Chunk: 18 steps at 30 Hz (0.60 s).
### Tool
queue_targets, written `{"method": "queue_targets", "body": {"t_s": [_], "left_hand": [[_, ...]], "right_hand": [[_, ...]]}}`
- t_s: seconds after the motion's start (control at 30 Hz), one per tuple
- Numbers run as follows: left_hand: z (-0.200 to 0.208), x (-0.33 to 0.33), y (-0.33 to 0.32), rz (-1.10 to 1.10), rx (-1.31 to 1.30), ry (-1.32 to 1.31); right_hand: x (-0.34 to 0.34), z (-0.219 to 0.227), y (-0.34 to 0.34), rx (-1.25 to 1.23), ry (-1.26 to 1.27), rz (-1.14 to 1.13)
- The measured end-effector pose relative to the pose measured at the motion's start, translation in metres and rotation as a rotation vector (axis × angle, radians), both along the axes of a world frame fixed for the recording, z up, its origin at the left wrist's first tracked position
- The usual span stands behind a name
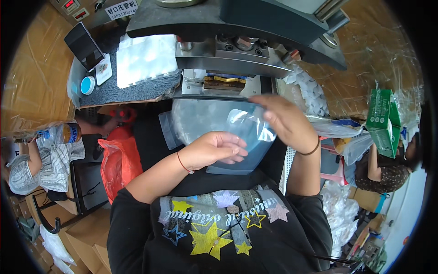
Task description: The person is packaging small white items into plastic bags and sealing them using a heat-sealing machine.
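Holding on with bent fingers, my left hand [214, 148] rests on top of the clear, bluish, see-through plastic bag [228, 130], fingers curled loosely over its near side so it stays put, though I cannot tell if my thumb is tucked under it. My right hand [285, 121] is open and flat, fingers spread, at the far right edge of the same bag, touching it or just above it; I cannot tell which, and it is not closed on anything. The bag lies just in front of the big grey metal press machine [237, 32], right below its brass-coloured block [226, 83]. I think this bag is very light, thin and floppy, so it would bend and sag if I picked it up by one corner. It looks smooth and slippery too, so a soft pinch could slide off. I think the best place to hold it is at the two side edges, one hand on each, to keep it flat. It will not break, but it could crease or crumple. To the left of the machine sit a dark phone [83, 45], a small round blue lid [87, 85] and a shiny silver sheet [145, 59]. Further left and lower is a red plastic bag [119, 160]. To the right of the machine is a green cardboard box [384, 121].
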<state>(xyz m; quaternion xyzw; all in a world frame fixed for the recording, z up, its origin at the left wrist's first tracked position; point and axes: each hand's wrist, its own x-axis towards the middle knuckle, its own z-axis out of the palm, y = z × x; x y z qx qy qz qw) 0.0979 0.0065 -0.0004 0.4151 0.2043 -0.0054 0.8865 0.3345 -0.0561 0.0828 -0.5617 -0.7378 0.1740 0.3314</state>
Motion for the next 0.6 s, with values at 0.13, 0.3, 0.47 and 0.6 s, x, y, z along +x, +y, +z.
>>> {"method": "queue_targets", "body": {"t_s": [0.13, 0.3, 0.47, 0.6], "left_hand": [[-0.014, -0.001, 0.016, 0.044, -0.031, 0.028], [-0.013, 0.005, 0.062, 0.211, 0.036, -0.029], [-0.009, 0.001, 0.062, 0.405, 0.042, -0.060], [0.005, -0.034, 0.130, 1.076, 1.587, 0.160]], "right_hand": [[0.070, -0.025, -0.007, 0.040, -0.669, -0.694], [0.083, -0.047, -0.005, -0.173, -0.748, -0.687], [0.082, -0.054, -0.003, -0.069, -0.588, -0.638], [0.079, -0.051, -0.008, 0.033, -0.594, -0.646]]}}
